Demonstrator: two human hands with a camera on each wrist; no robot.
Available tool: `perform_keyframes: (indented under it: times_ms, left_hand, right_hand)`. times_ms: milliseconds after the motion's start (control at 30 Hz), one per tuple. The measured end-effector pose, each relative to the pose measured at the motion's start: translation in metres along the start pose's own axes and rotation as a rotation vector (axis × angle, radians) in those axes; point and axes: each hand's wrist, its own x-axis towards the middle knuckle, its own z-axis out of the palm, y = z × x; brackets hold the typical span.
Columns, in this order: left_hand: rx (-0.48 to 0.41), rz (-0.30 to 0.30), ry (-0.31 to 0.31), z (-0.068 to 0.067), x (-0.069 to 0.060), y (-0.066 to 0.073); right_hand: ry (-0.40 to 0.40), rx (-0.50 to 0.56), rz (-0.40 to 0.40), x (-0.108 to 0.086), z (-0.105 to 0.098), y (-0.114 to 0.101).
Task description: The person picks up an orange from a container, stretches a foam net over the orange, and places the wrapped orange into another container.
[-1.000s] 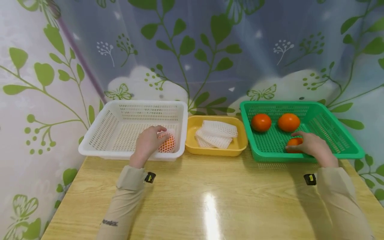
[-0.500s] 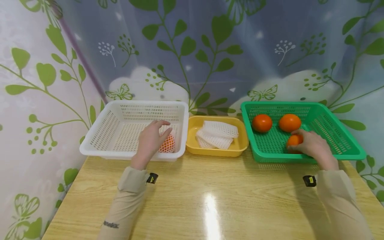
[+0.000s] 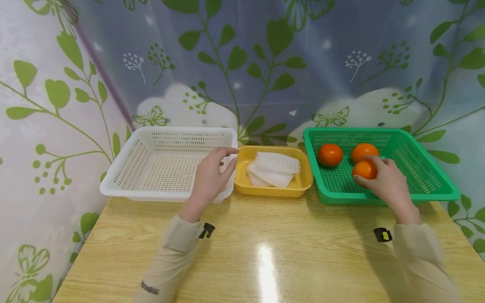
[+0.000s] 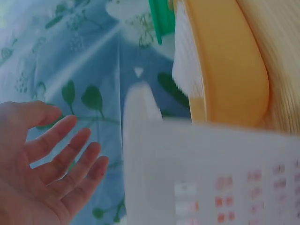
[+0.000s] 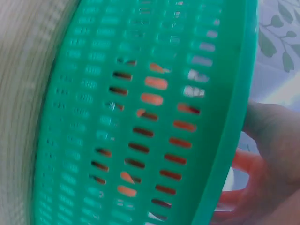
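Observation:
My right hand (image 3: 390,179) grips a round, shiny orange fruit (image 3: 364,170) between thumb and fingers, above the floor of the green basket (image 3: 382,196). Two more such fruits sit behind it: a redder one (image 3: 330,155) on the left and an orange one (image 3: 363,151) partly covered. My left hand (image 3: 214,174) hovers over the right side of the white basket (image 3: 142,193), its loosely bent fingers holding nothing, as the left wrist view also shows. The hand hides the netted fruit in that basket. In the right wrist view, the green basket wall covers most of the held fruit.
Between the baskets stands a yellow tray (image 3: 273,191) with several white foam net sleeves (image 3: 276,168). All three containers line the back of a wooden table (image 3: 303,248). A patterned curtain (image 3: 242,63) hangs close behind them.
My left hand has let go of the netted fruit and moved right towards the yellow tray. My right hand has lifted its fruit slightly up and to the left.

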Motion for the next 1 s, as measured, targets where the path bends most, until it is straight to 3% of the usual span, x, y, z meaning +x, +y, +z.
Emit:
perform_keyframes:
  times_ms: [300,467,667,833,1000]
  left_hand:
    - [-0.046,0.122,-0.001,0.032,-0.005,0.024]
    - [-0.091,0.156,-0.044,0.048,-0.009,0.037]
    - [-0.156,0.125,-0.153,0.065,-0.009,0.052]
    - [-0.215,0.095,-0.203,0.079,-0.009,0.061]
    - [-0.272,0.026,-0.273,0.088,-0.011,0.070]
  right_hand:
    - [0.160,0.105,-0.008,-0.012,0.013,-0.025]
    - [0.275,0.155,-0.026,-0.020,0.023,-0.038]
    - [0.390,0.256,-0.038,-0.030,0.032,-0.056]
    - [0.472,0.337,-0.128,-0.037,0.040,-0.071]
    - [0.475,0.458,-0.188,-0.045,0.046,-0.086]
